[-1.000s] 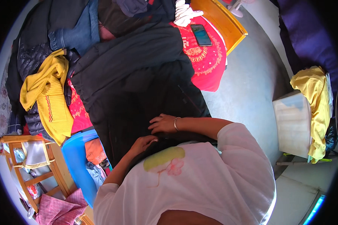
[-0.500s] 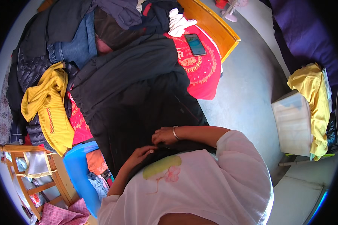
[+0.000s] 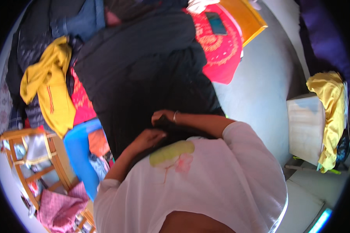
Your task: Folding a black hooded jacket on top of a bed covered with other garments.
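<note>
A large black garment point(image 3: 144, 77) lies spread over the bed in front of me, its near edge drawn up against my white shirt. My right hand point(image 3: 163, 116), with a silver bangle at the wrist, is closed around a bunched fold of the cloth. Just below and to its left, my left hand point(image 3: 151, 138) has its fingers bent on the same garment near my body. Motion softens the outline of both hands, and the dark cloth hides some fingertips. The exact kind of garment cannot be made out.
A yellow knitted sweater point(image 3: 54, 89) lies at left, above a blue plastic chair point(image 3: 78, 155) holding clothes. Beyond are jeans point(image 3: 81, 27) and dark clothes. A phone point(image 3: 216, 23) rests on the red cloth point(image 3: 221, 66). A pale bin point(image 3: 305, 128) stands at right.
The view has shifted, so the bed and clothes sit higher in the picture. My right hand has lifted a fold of the black garment slightly away from my body; my left hand has moved close below it.
</note>
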`<state>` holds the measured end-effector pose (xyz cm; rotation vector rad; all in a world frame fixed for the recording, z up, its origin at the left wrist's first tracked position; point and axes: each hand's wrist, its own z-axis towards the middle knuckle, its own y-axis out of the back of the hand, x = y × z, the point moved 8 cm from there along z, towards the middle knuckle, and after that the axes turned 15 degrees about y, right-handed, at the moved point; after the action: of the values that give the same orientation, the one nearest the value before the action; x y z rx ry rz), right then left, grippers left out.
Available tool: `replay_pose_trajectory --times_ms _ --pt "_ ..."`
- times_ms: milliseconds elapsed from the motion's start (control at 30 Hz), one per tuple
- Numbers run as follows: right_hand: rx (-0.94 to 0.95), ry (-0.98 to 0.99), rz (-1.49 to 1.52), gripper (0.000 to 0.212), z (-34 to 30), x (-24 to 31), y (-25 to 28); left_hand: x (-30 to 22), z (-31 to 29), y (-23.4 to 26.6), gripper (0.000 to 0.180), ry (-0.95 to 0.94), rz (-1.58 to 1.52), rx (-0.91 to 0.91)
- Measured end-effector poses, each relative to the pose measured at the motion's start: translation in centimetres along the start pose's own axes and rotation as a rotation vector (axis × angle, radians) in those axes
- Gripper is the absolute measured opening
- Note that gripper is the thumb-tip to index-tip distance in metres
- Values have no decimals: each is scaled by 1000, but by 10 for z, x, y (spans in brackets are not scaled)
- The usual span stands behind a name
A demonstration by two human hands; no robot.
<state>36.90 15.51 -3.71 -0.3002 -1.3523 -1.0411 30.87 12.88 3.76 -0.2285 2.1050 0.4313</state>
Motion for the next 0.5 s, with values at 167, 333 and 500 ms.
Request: replay_pose_trajectory --times_ms 167,333,500 --pt "250 -259 -498 24 -15 -21 -17 -21 -11 27 20 -38 -43 -375" --pt "294 -197 -546 29 -6 13 5 -42 -13 22 23 -216 67 -352" --pt "-230 -184 -1024 37 -42 54 103 -29 -9 0 28 -136 -84 87"
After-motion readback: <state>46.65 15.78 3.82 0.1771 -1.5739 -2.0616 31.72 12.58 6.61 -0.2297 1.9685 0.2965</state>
